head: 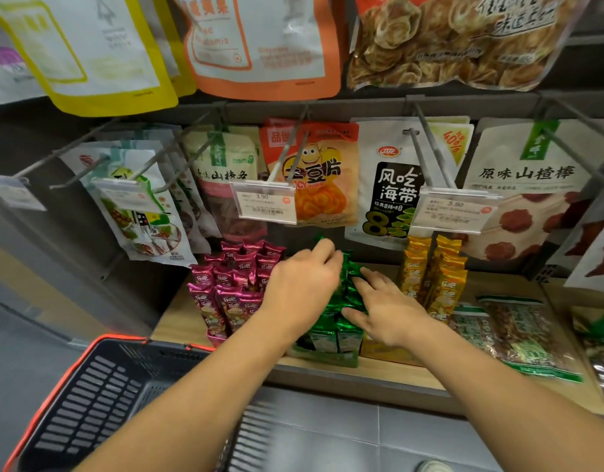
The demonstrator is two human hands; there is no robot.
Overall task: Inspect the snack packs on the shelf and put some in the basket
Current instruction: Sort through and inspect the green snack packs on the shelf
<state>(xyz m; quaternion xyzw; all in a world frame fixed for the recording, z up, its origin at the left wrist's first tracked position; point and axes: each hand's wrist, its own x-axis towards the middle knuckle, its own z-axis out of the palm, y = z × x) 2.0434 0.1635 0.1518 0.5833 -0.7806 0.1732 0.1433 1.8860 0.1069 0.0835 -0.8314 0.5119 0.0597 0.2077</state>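
Note:
Green snack packs (pixel 341 321) stand in rows in a display box on the wooden shelf (pixel 389 373). My left hand (pixel 302 287) is over the back of the green row, its fingers curled round the top of a green pack. My right hand (pixel 384 310) lies on the right side of the same row, with fingers spread and touching the green packs. Magenta packs (pixel 232 287) stand to the left and yellow packs (pixel 433 274) to the right. A dark basket (pixel 100 400) with a red rim is below the shelf at the lower left.
Hanging bags on metal hooks fill the rack above the shelf, with price tags (pixel 265 207) sticking out toward me. Flat bags of mixed snacks (pixel 511 332) lie on the shelf's right part. Grey floor tiles show below the shelf edge.

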